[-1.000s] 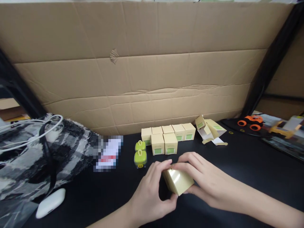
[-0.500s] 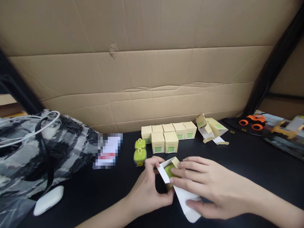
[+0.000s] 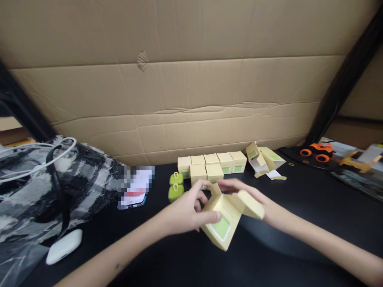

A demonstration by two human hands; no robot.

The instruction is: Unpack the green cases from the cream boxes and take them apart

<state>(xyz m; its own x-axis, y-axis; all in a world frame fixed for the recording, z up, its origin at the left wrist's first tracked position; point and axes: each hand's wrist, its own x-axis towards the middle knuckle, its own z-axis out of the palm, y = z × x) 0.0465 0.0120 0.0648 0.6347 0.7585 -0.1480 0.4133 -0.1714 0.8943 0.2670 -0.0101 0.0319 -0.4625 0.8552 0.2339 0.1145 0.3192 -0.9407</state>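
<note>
My left hand (image 3: 194, 209) grips a small cream cardboard box (image 3: 217, 229), with the thumb on its front beside a green label. The box is tipped so its open top, flaps spread, faces away from me. Behind the raised flaps is my right hand (image 3: 239, 187); its fingers are partly hidden, and I cannot see whether they hold anything. The inside of the box is out of sight. Two small green-lidded containers with loop handles, one at the front (image 3: 176, 193) and one behind it (image 3: 176, 179), stand just left of the closed cream boxes (image 3: 198, 171).
Opened, emptied-looking cartons (image 3: 266, 161) lie at the back right, near an orange toy car (image 3: 317, 152). On the left are a plaid cloth (image 3: 92, 175), a white cable (image 3: 64, 159), a white earbud case (image 3: 64, 246) and a phone (image 3: 136, 187). A cardboard wall (image 3: 191, 87) rises behind.
The box has been tipped over so its opening turned away from me. My right hand has moved from the top of the box to behind its flaps. The green thing inside is no longer visible.
</note>
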